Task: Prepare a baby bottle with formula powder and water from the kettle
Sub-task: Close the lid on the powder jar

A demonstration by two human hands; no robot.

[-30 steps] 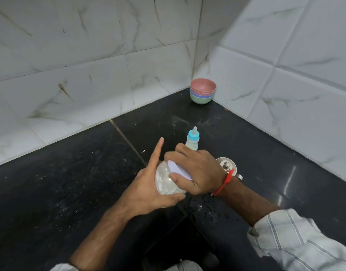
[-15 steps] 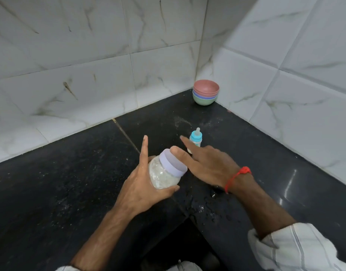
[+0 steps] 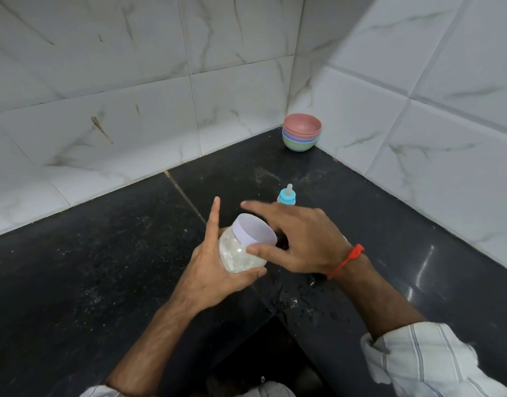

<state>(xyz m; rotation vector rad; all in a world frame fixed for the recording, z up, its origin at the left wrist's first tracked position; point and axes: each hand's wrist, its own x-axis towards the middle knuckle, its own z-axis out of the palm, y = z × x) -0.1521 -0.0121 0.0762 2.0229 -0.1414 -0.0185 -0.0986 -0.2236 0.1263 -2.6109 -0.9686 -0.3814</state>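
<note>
My left hand (image 3: 209, 267) grips a small clear jar of white powder (image 3: 238, 255), tilted to the right, index finger pointing straight up beside it. The jar's pale lilac lid (image 3: 253, 230) is on. My right hand (image 3: 304, 242) hovers over the lid with its fingers spread; the thumb touches the lid's side and the index finger reaches across above it. Just behind the right hand stands the baby bottle (image 3: 286, 196), of which only the blue collar and clear teat show. No kettle is in view.
A stack of coloured bowls (image 3: 301, 133) sits in the far corner where the two marble-tiled walls meet. The black stone counter (image 3: 103, 267) has water drops (image 3: 295, 302) near its inner front edge, which drops away below my arms.
My right hand has let go of the lid it was clasping and spread its fingers over it. The jar has risen a little in my left hand.
</note>
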